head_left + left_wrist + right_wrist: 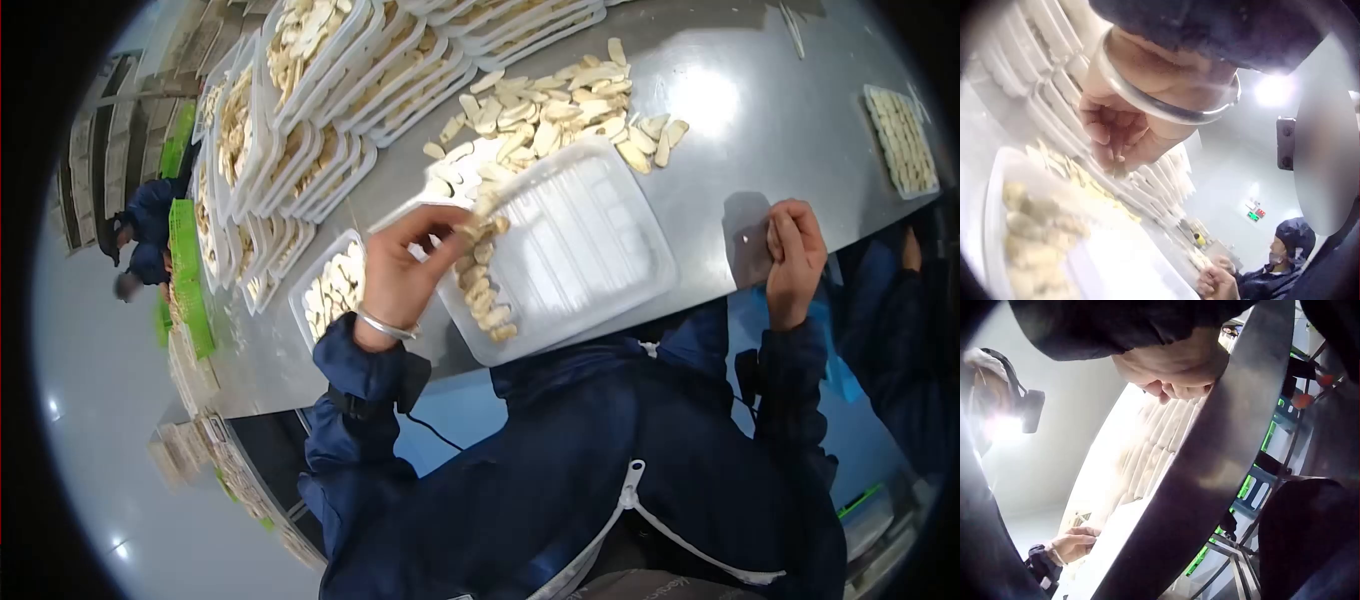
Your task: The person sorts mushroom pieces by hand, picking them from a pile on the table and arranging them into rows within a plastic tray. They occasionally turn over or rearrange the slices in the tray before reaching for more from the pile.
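Over the tray's (585, 265) left side, the left hand (408, 268) pinches a pale slice (1120, 172), probably light and brittle, best held by its edges; whether the right hand's (796, 258) curled grip holds anything, I cannot tell.

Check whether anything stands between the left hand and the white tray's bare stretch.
Nothing visible does. The left hand is at the left end of the white tray, by the row of slices; the right hand is off to the side.
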Action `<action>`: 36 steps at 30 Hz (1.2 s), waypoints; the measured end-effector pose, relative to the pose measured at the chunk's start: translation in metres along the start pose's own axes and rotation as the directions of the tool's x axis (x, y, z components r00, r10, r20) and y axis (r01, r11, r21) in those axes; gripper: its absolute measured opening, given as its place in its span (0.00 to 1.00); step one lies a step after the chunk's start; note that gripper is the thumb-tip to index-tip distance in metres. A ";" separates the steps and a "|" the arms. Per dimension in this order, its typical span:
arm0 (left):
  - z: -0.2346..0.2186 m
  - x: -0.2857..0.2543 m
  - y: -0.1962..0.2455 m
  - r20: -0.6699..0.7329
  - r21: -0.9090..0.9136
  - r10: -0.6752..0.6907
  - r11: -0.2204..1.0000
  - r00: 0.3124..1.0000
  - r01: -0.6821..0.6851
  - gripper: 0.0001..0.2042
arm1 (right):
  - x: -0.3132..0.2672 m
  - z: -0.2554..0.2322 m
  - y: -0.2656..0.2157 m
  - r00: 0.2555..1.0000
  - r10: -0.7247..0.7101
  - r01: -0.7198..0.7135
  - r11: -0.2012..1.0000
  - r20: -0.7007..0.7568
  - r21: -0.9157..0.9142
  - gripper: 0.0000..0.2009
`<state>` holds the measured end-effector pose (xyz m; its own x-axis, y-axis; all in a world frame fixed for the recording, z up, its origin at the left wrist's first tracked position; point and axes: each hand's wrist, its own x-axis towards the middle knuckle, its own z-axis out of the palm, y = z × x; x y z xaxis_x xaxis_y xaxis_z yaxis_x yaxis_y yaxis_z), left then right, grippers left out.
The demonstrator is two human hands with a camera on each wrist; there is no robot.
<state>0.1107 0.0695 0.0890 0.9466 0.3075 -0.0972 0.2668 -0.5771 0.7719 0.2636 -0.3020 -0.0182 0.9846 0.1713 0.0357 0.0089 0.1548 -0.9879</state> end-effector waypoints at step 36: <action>0.021 -0.109 -0.019 -0.391 0.156 0.090 0.987 0.916 -0.031 0.07 | -0.004 0.020 -0.054 0.954 0.253 -0.299 0.835 0.161 0.462 0.23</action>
<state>0.0068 0.0309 0.0715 0.8204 0.5251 0.2263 0.2622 -0.6972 0.6672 0.2560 -0.2917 0.0384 0.9133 0.3597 -0.1912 -0.3680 0.5272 -0.7659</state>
